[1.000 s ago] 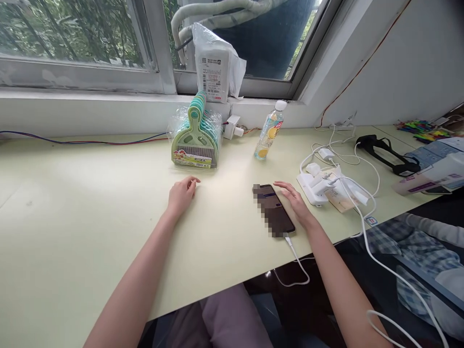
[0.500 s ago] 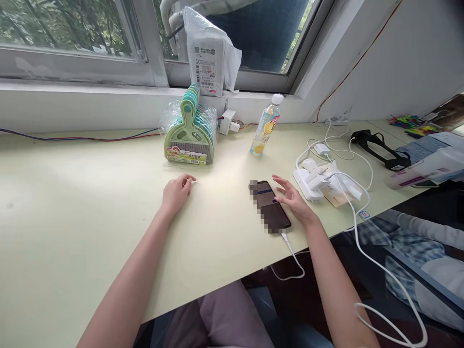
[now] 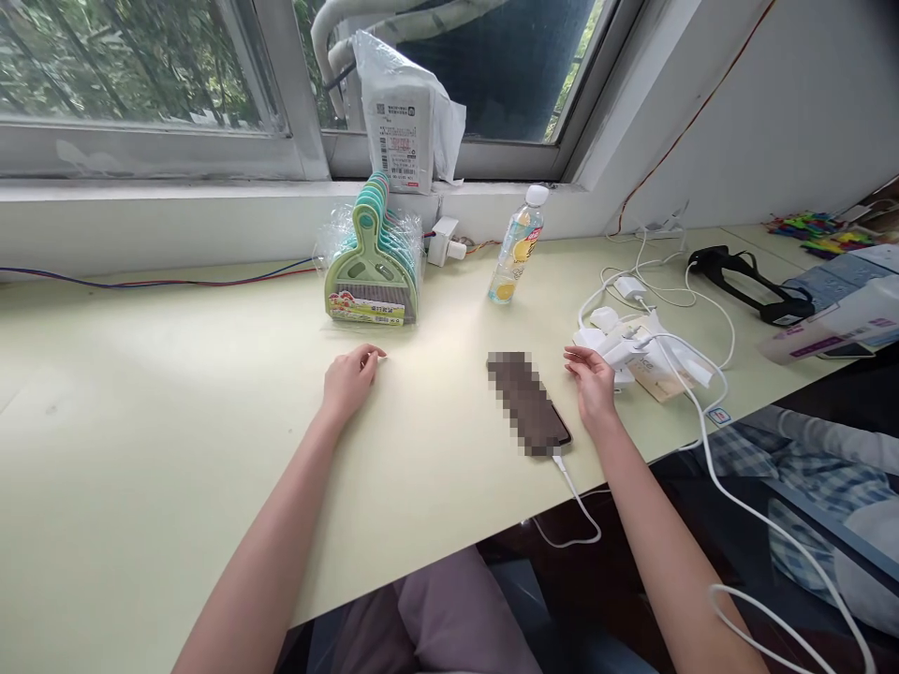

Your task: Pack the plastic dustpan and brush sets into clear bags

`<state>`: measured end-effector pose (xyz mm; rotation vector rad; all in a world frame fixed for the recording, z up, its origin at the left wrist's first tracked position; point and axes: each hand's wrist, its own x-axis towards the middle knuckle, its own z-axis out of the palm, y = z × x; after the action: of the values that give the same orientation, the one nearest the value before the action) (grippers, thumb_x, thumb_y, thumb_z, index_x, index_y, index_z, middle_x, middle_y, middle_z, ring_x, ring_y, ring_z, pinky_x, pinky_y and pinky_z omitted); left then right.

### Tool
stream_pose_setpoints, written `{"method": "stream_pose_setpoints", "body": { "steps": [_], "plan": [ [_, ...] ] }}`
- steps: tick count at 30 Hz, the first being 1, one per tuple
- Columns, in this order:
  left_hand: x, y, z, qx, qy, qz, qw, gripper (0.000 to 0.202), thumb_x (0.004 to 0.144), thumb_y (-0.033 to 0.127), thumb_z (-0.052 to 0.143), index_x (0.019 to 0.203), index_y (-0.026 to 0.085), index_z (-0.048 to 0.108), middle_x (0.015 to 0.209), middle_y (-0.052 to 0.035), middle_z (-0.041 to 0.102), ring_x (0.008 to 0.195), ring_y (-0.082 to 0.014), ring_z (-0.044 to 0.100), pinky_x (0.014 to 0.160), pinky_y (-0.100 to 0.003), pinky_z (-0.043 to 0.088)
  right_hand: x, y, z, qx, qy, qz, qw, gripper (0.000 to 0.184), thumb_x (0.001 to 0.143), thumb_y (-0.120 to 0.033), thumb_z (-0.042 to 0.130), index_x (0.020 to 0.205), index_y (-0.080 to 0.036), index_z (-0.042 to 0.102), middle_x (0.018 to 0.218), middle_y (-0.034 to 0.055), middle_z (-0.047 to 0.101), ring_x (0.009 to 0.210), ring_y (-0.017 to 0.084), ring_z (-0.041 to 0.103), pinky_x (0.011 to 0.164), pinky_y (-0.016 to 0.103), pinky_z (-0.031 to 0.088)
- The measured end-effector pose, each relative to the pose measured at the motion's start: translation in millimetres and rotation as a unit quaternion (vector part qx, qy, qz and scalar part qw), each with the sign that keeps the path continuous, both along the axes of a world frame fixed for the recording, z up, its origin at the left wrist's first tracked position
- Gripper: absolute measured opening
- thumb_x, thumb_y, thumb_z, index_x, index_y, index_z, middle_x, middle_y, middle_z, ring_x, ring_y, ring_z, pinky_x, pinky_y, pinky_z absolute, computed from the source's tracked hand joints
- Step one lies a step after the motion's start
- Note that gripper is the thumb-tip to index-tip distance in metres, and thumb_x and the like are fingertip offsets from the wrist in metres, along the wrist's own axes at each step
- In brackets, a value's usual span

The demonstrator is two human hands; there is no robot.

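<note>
My left hand rests on the table with its fingers loosely curled in and nothing visible in them. It lies in front of a stack of green and teal dustpan-and-brush sets in clear plastic. My right hand is raised slightly with its fingers apart, holding nothing, between the phone and the white power strip. A dark phone, partly blurred out, lies to its left and is not touched. A white charging cable runs from the phone over the table's front edge.
A drink bottle stands behind the phone. White cords, a card and a black strapped device lie to the right. On the windowsill stands a plastic-wrapped box. A person in a plaid garment is at the lower right.
My right hand has drawn back to the right, away from the phone's screen, and its fingers have come closer together. My left hand stays in the same place on the table.
</note>
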<state>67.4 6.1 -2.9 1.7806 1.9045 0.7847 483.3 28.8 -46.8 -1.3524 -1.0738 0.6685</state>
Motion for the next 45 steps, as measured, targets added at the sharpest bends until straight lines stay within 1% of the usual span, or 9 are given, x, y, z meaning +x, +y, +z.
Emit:
{"method": "stream_pose_setpoints", "body": {
  "steps": [4, 10, 17, 24, 28, 33, 39, 45],
  "plan": [
    [-0.2, 0.7, -0.6, 0.004, 0.002, 0.000, 1.000, 0.035, 0.092, 0.035, 0.038, 0.099, 0.024, 0.070, 0.061, -0.0007, 0.061, 0.071, -0.0201, 0.058, 0.066, -0.028, 0.036, -5.1, 0.4, 2.0, -0.001, -0.011, 0.013, 1.000, 0.021, 0.067, -0.025, 0.063, 0.087, -0.024, 0.066, 0.102, 0.0066, 0.069, 0.103, 0.023, 0.063, 0.087, 0.040, 0.052],
    [0.3, -0.1, -1.3, -0.001, -0.005, -0.002, 1.000, 0.035, 0.091, 0.035, 0.038, 0.099, 0.024, 0.070, 0.060, -0.0006, 0.060, 0.070, -0.0202, 0.058, 0.067, -0.028, 0.036, -8.9, -1.2, 6.6, -0.002, 0.015, 0.016, 1.000, 0.023, 0.063, -0.023, 0.070, 0.086, -0.022, 0.068, 0.099, 0.0055, 0.069, 0.101, 0.023, 0.063, 0.098, 0.044, 0.048],
    [0.5, -0.6, -0.3, 0.003, -0.001, -0.001, 1.000, 0.035, 0.092, 0.034, 0.037, 0.099, 0.024, 0.070, 0.061, -0.0009, 0.061, 0.071, -0.0207, 0.058, 0.067, -0.028, 0.036, -9.8, -0.7, 6.7, -0.004, 0.003, 0.019, 1.000, 0.020, 0.063, -0.024, 0.070, 0.083, -0.023, 0.068, 0.096, 0.0053, 0.070, 0.098, 0.023, 0.063, 0.094, 0.044, 0.051],
    [0.4, -0.2, -1.3, 0.002, 0.003, -0.002, 1.000, 0.035, 0.092, 0.035, 0.037, 0.099, 0.024, 0.070, 0.063, -0.0012, 0.062, 0.074, -0.0209, 0.059, 0.067, -0.028, 0.036, -7.1, 1.5, 2.5, -0.003, -0.005, 0.017, 1.000, 0.021, 0.063, -0.026, 0.071, 0.084, -0.024, 0.068, 0.096, 0.0054, 0.070, 0.096, 0.023, 0.064, 0.090, 0.043, 0.053],
    [0.2, 0.0, -1.7, 0.001, 0.007, -0.001, 1.000, 0.035, 0.092, 0.035, 0.037, 0.100, 0.024, 0.070, 0.063, -0.0016, 0.063, 0.075, -0.0216, 0.060, 0.067, -0.028, 0.036, -6.3, 2.2, 0.6, -0.003, -0.009, 0.021, 1.000, 0.022, 0.063, -0.027, 0.072, 0.084, -0.023, 0.068, 0.096, 0.0058, 0.070, 0.097, 0.024, 0.064, 0.092, 0.045, 0.052],
    [-0.7, -0.6, -1.3, -0.001, 0.004, -0.006, 1.000, 0.036, 0.092, 0.036, 0.036, 0.100, 0.024, 0.069, 0.062, -0.0012, 0.062, 0.073, -0.0211, 0.059, 0.068, -0.028, 0.036, -7.5, 1.2, 0.7, -0.004, 0.005, 0.029, 1.000, 0.024, 0.063, -0.028, 0.077, 0.084, -0.022, 0.068, 0.094, 0.0057, 0.069, 0.095, 0.023, 0.065, 0.097, 0.047, 0.050],
    [-0.8, 0.2, -1.6, 0.003, 0.010, -0.004, 1.000, 0.036, 0.092, 0.036, 0.036, 0.099, 0.024, 0.069, 0.062, -0.0016, 0.062, 0.075, -0.0217, 0.060, 0.068, -0.029, 0.037, -8.0, 0.4, 1.2, 0.000, -0.005, 0.035, 0.999, 0.026, 0.063, -0.031, 0.078, 0.085, -0.022, 0.068, 0.095, 0.0061, 0.070, 0.096, 0.024, 0.066, 0.096, 0.048, 0.051],
    [-0.2, -1.3, 0.2, -0.002, 0.007, -0.007, 1.000, 0.036, 0.093, 0.036, 0.036, 0.099, 0.025, 0.069, 0.061, -0.0013, 0.061, 0.074, -0.0219, 0.060, 0.068, -0.029, 0.037, -10.2, -0.4, 4.1, -0.007, -0.007, 0.034, 0.999, 0.022, 0.064, -0.029, 0.076, 0.083, -0.022, 0.068, 0.093, 0.0060, 0.070, 0.093, 0.024, 0.066, 0.096, 0.048, 0.052]
  ]
}}
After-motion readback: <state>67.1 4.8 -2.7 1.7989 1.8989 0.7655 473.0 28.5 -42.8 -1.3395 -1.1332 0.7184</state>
